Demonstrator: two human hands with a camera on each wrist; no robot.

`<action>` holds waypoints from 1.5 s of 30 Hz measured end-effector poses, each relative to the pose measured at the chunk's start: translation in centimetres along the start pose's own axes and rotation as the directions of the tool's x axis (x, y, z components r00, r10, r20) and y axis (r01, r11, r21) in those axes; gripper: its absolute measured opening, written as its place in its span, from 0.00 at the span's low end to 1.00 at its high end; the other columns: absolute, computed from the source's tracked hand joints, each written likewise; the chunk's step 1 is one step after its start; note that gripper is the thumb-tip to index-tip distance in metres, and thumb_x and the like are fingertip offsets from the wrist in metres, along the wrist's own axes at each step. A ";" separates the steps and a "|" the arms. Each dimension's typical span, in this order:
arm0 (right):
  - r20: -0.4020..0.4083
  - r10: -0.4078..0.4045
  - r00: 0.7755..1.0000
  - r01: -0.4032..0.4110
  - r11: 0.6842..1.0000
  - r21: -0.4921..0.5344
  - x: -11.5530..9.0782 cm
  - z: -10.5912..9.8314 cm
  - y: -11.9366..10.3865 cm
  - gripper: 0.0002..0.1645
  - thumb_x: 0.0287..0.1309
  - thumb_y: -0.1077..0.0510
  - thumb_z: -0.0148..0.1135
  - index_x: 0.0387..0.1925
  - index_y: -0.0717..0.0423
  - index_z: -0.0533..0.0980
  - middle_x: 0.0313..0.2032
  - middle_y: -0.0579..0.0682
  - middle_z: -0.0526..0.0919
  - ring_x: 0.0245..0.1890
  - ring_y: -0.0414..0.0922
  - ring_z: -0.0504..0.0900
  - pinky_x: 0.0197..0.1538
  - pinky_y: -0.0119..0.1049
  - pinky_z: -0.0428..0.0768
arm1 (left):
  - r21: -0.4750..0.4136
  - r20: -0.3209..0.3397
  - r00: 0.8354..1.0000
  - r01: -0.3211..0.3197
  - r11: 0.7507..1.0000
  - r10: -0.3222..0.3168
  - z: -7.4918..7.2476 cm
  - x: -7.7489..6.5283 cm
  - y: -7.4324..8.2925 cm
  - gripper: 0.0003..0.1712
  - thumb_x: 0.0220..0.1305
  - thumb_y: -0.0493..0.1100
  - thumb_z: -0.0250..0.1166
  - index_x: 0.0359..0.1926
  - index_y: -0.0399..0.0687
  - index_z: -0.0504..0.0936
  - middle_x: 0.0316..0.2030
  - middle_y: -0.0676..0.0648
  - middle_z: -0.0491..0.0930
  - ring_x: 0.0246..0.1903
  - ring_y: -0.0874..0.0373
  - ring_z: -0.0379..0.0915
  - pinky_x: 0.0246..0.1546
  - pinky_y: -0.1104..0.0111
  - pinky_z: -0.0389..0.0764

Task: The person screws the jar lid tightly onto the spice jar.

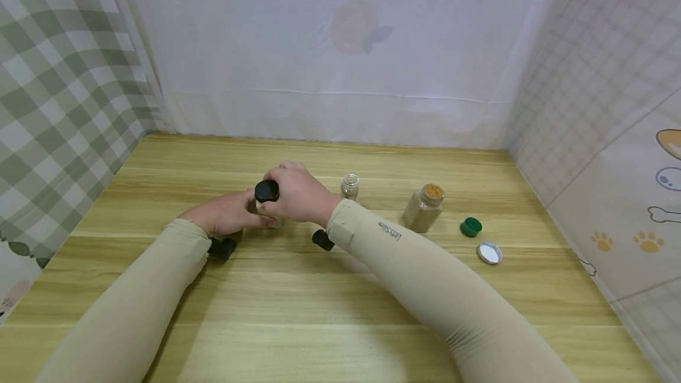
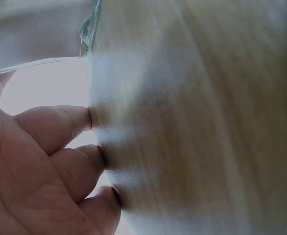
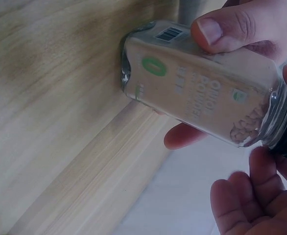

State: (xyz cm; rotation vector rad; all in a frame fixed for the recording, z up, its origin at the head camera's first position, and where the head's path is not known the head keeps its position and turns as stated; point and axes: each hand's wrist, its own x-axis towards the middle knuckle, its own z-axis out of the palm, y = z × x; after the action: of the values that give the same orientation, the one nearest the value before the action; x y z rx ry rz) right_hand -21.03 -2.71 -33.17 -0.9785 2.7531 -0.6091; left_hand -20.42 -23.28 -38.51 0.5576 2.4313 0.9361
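A glass jar (image 3: 192, 83) of pale powder, its label seeming to read onion powder, stands on the table. It has a black lid (image 1: 266, 191). My left hand (image 1: 226, 213) grips the jar's body, with the thumb along one side in the right wrist view. From above, my right hand (image 1: 304, 195) pinches the lid between thumb and fingers; the lid sits on the jar's neck. In the left wrist view, only a corner of the glass jar (image 2: 35, 34) shows, and several left fingertips touch the table.
Black-capped items (image 1: 226, 248) lie partly hidden by my left wrist. A black cap-like piece (image 1: 321, 240) lies near my right forearm. Farther right are a small lidless glass jar (image 1: 349, 185), a lidless powder jar (image 1: 422, 211), a green cap (image 1: 470, 227) and a silver-rimmed lid (image 1: 489, 253).
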 end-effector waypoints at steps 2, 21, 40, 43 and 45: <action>-0.001 -0.003 1.000 0.003 1.000 -0.001 0.1 0.0 0.0 0.26 0.65 0.45 0.73 0.58 0.54 0.80 0.50 0.48 0.80 0.53 0.46 0.72 0.50 0.33 0.76 | 0.004 -0.003 1.000 0.000 1.000 0.000 0.0 0.0 0.0 0.41 0.71 0.62 0.68 0.77 0.56 0.65 0.75 0.44 0.68 0.69 0.45 0.68 0.68 0.44 0.70; 0.017 -0.008 1.000 0.007 1.000 0.009 0.2 0.1 0.3 0.25 0.67 0.44 0.70 0.58 0.54 0.81 0.48 0.48 0.80 0.48 0.43 0.73 0.44 0.30 0.77 | 0.020 -0.004 1.000 0.027 0.999 -0.026 0.0 0.0 0.0 0.43 0.71 0.64 0.67 0.78 0.57 0.64 0.76 0.44 0.67 0.70 0.45 0.69 0.68 0.44 0.71; -0.011 0.023 1.000 -0.022 0.995 0.100 -0.1 0.5 0.7 0.32 0.63 0.39 0.73 0.59 0.54 0.80 0.50 0.47 0.80 0.51 0.44 0.75 0.50 0.33 0.78 | 0.013 0.006 1.000 0.021 1.000 -0.022 0.0 -0.1 -0.1 0.42 0.71 0.64 0.67 0.78 0.56 0.65 0.73 0.45 0.70 0.69 0.46 0.70 0.67 0.45 0.71; 0.012 0.002 1.000 -0.004 0.992 0.125 -0.3 0.4 0.9 0.39 0.66 0.41 0.69 0.71 0.56 0.74 0.60 0.50 0.80 0.59 0.45 0.75 0.58 0.36 0.78 | 0.031 0.002 0.999 0.035 0.999 -0.035 0.0 -0.1 0.0 0.46 0.70 0.65 0.67 0.80 0.55 0.61 0.76 0.42 0.67 0.72 0.42 0.68 0.69 0.42 0.70; 0.025 -0.010 1.000 0.006 0.989 0.150 -0.4 0.4 1.1 0.41 0.67 0.44 0.66 0.75 0.57 0.70 0.65 0.51 0.78 0.62 0.46 0.74 0.60 0.37 0.77 | 0.040 -0.002 0.999 0.037 0.999 -0.037 0.0 -0.1 0.0 0.46 0.70 0.66 0.67 0.79 0.53 0.62 0.76 0.40 0.67 0.72 0.41 0.68 0.69 0.41 0.70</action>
State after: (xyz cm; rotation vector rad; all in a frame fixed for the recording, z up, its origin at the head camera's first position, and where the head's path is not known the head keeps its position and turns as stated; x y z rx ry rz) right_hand -21.20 -1.82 -33.95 -0.9573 2.6372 -0.7864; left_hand -20.37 -23.36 -38.48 0.5249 2.4575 0.8747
